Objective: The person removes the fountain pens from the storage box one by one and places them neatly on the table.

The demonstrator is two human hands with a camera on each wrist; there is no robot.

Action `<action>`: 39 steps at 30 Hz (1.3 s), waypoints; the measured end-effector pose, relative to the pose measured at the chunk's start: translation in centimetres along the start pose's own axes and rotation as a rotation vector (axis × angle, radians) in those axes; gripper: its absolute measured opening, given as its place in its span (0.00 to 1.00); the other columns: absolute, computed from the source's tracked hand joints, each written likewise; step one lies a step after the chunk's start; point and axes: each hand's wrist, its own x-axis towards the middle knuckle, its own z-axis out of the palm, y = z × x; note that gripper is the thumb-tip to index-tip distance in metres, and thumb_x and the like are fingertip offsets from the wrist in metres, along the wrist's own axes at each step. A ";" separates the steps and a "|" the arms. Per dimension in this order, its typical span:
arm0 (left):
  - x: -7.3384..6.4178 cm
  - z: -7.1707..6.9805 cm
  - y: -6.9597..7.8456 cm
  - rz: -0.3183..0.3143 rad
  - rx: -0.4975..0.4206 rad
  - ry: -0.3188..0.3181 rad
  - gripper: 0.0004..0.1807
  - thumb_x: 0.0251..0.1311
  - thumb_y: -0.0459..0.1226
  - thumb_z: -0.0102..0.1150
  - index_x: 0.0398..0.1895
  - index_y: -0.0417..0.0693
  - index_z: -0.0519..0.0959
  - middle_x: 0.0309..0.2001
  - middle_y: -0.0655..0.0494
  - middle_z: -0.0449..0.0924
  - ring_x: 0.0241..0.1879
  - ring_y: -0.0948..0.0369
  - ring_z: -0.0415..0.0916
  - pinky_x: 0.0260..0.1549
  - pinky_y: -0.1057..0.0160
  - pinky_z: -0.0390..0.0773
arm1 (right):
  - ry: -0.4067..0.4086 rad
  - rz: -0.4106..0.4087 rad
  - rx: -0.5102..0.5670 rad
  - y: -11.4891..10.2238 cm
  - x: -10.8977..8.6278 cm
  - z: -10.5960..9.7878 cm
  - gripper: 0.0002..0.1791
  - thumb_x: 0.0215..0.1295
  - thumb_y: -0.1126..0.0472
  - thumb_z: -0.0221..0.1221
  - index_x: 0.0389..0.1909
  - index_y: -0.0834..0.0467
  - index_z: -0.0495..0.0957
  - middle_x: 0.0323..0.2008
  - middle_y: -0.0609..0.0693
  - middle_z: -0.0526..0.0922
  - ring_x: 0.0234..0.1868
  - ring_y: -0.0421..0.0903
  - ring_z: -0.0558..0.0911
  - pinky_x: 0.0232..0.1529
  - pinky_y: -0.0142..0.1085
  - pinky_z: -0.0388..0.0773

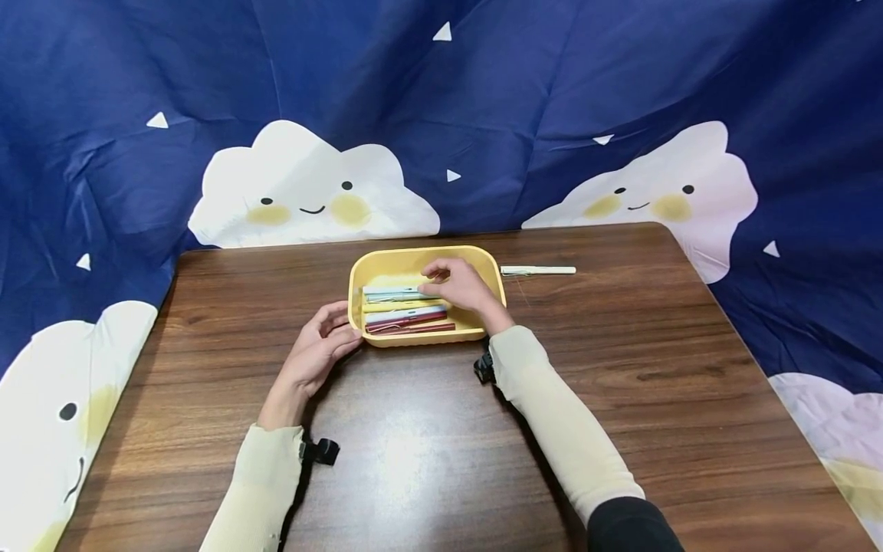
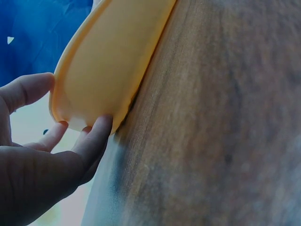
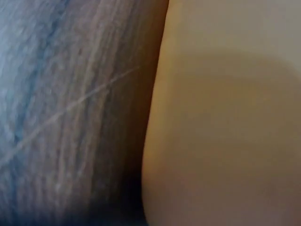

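While the left hand (image 1: 313, 356) touches the left end of the yellow tray (image 1: 400, 264), fingers spread apart along the outer wall, the right hand (image 1: 458, 287) is inside, fingers at the right end of the farthest pale pen (image 1: 389, 290). Can't tell if they pinch it or just touch; right wrist view misses them. Other pens (image 1: 407, 313) lie side by side in the tray; one white pen (image 1: 541, 271) on the desk (image 1: 655, 345), just right of it. Pens look light, stiff, smooth, probably slippery: grip mid-barrel. Tray likely light plastic; hold end walls.
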 end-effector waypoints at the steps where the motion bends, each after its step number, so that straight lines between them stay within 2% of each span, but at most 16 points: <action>1: 0.0 0.0 0.0 0.000 0.000 0.000 0.35 0.65 0.18 0.53 0.74 0.33 0.55 0.62 0.38 0.62 0.51 0.58 0.75 0.52 0.66 0.81 | -0.005 0.004 -0.015 0.0 0.1 0.0 0.19 0.61 0.61 0.70 0.51 0.64 0.83 0.47 0.57 0.84 0.48 0.52 0.80 0.52 0.40 0.78; 7: 0.0 -0.1 0.0 0.006 0.008 -0.004 0.35 0.65 0.19 0.53 0.74 0.33 0.55 0.63 0.38 0.62 0.51 0.59 0.75 0.53 0.66 0.81 | -0.051 0.016 -0.128 0.1 0.3 0.1 0.19 0.63 0.58 0.69 0.52 0.62 0.83 0.48 0.56 0.84 0.48 0.51 0.80 0.53 0.40 0.77; 13: 0.0 -0.1 -0.1 0.006 0.010 0.000 0.35 0.65 0.18 0.53 0.74 0.33 0.55 0.63 0.37 0.61 0.51 0.59 0.75 0.52 0.65 0.81 | -0.097 0.006 -0.209 0.0 0.5 0.3 0.18 0.65 0.60 0.68 0.53 0.63 0.83 0.48 0.56 0.85 0.49 0.51 0.81 0.55 0.40 0.77; 18: 0.0 -0.1 -0.1 0.005 0.010 0.001 0.35 0.64 0.18 0.53 0.74 0.32 0.55 0.64 0.36 0.61 0.51 0.59 0.76 0.53 0.65 0.81 | -0.136 0.012 -0.275 -0.2 0.4 0.3 0.14 0.66 0.62 0.67 0.51 0.62 0.85 0.41 0.52 0.84 0.44 0.47 0.79 0.54 0.38 0.77; 23: 0.0 -0.1 -0.1 0.004 0.006 0.002 0.35 0.64 0.18 0.54 0.74 0.32 0.55 0.63 0.37 0.62 0.51 0.60 0.76 0.53 0.65 0.81 | -0.144 0.008 -0.278 0.0 0.5 0.4 0.10 0.65 0.63 0.67 0.46 0.61 0.87 0.35 0.49 0.83 0.39 0.44 0.79 0.50 0.37 0.78; 32: -0.1 0.0 -0.1 0.000 0.018 0.001 0.35 0.64 0.19 0.54 0.74 0.33 0.55 0.63 0.37 0.62 0.51 0.60 0.75 0.53 0.65 0.81 | -0.139 0.005 -0.215 0.2 0.5 0.3 0.09 0.64 0.66 0.67 0.44 0.63 0.87 0.35 0.50 0.85 0.39 0.44 0.79 0.46 0.35 0.78; 39: 0.0 -0.1 0.0 0.006 0.012 0.004 0.35 0.64 0.19 0.54 0.73 0.33 0.56 0.63 0.36 0.62 0.52 0.57 0.75 0.53 0.65 0.81 | -0.114 -0.020 -0.205 0.2 0.5 0.2 0.08 0.63 0.68 0.67 0.42 0.63 0.87 0.32 0.49 0.83 0.36 0.43 0.78 0.43 0.33 0.77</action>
